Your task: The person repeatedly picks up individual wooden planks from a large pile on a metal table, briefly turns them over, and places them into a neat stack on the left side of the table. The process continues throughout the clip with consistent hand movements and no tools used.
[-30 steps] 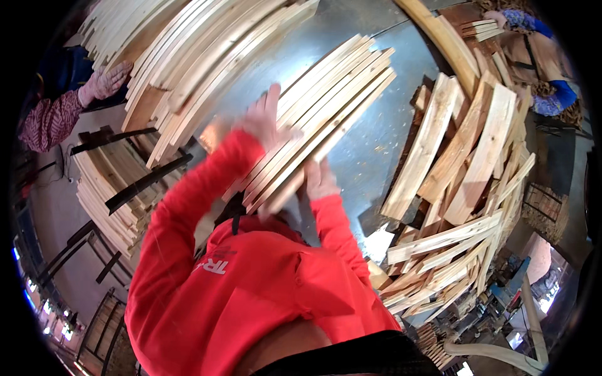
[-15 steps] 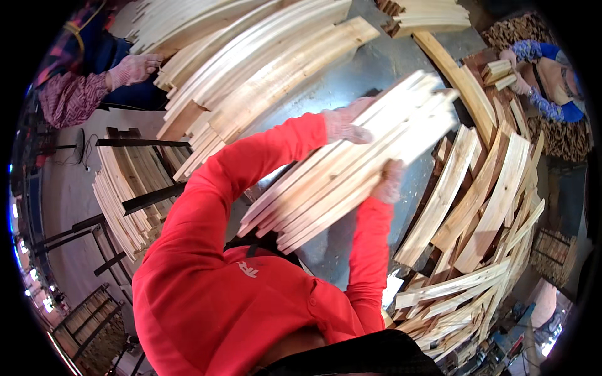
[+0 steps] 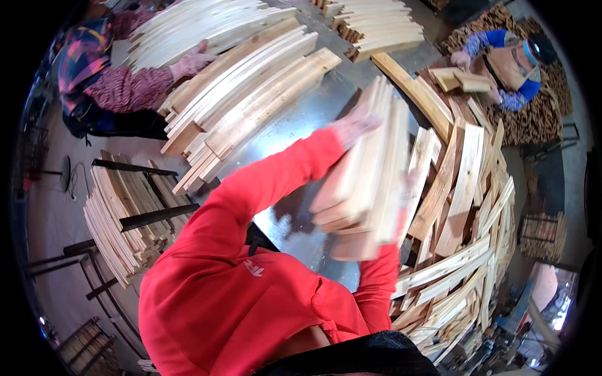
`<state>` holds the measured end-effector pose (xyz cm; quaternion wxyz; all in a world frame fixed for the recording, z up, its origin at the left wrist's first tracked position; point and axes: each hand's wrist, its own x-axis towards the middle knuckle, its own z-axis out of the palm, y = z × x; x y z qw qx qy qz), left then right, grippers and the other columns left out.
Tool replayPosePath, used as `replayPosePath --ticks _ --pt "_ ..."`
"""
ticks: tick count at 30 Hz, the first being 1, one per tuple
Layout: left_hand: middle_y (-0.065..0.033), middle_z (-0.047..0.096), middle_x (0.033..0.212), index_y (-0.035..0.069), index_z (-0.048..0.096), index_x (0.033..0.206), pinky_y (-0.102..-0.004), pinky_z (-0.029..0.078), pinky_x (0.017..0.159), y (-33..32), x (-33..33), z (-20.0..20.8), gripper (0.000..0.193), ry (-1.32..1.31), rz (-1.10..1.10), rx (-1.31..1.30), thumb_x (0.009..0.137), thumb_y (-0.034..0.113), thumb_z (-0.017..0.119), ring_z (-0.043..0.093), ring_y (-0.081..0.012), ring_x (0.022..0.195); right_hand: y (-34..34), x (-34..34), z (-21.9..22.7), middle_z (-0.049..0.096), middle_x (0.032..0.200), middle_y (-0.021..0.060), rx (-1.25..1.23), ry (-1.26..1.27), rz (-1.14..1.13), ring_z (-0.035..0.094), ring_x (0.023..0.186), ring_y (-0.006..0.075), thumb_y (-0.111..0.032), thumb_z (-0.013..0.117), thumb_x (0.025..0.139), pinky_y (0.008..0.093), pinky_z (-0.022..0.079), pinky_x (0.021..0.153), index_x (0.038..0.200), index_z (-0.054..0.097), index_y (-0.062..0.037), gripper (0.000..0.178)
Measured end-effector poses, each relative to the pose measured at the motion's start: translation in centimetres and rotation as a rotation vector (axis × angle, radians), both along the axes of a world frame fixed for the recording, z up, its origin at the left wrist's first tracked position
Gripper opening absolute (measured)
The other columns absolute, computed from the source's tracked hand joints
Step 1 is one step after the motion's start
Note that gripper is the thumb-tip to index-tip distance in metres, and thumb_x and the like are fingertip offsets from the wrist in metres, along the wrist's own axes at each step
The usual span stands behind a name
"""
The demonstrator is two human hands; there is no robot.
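A bundle of several pale wooden boards [image 3: 364,182] is held between my two hands, tilted above a shiny metal table [image 3: 295,216]. My left hand [image 3: 356,127], in a light glove, presses on the bundle's left side near its far end. On the right side my right hand [image 3: 409,185] grips the boards. That hand is smeared by motion and partly hidden behind them. The boards' near ends are uneven and also blurred. Close by on the right lies a heap of loose boards [image 3: 461,182].
Stacked boards [image 3: 263,94] line the table's far left, with a co-worker's gloved hand [image 3: 191,62] on them. Another co-worker [image 3: 505,69] at far right handles short boards [image 3: 461,80]. A black metal rack [image 3: 157,216] holds boards at left. More cut boards [image 3: 385,28] lie at the back.
The bundle has swung more upright, its near ends moving right, toward the loose heap. Both my hands have kept hold of it. The left co-worker's hand has shifted right along the stack.
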<state>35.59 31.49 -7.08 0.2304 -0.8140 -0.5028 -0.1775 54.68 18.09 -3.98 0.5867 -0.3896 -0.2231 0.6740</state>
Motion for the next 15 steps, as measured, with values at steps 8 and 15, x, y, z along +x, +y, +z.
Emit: replayPosePath --ticks 8,15 --pt "-0.0182 0.024 0.155 0.001 0.019 0.150 -0.0323 0.015 0.116 -10.2 -8.0 -10.6 0.092 -1.532 -0.083 -1.179 0.088 0.058 0.055 0.019 -0.0265 0.145 -5.5 -10.0 -16.5 0.051 0.125 0.0256 -0.111 -0.418 -0.128 0.060 0.097 0.0310 -0.016 0.066 0.083 0.0339 0.048 0.091 0.153 0.010 -0.0156 0.090" --pt "-0.0191 0.031 0.151 0.004 0.021 0.150 -0.0342 0.021 0.115 -9.0 -14.4 -5.3 0.084 -1.093 0.166 -1.197 0.091 0.056 0.052 0.027 -0.0298 0.142 -3.0 -16.2 -10.4 0.059 0.116 0.0319 -0.345 -0.827 0.157 0.059 0.107 0.0438 -0.036 0.073 0.077 0.0425 0.044 0.093 0.153 -0.004 -0.0178 0.110"
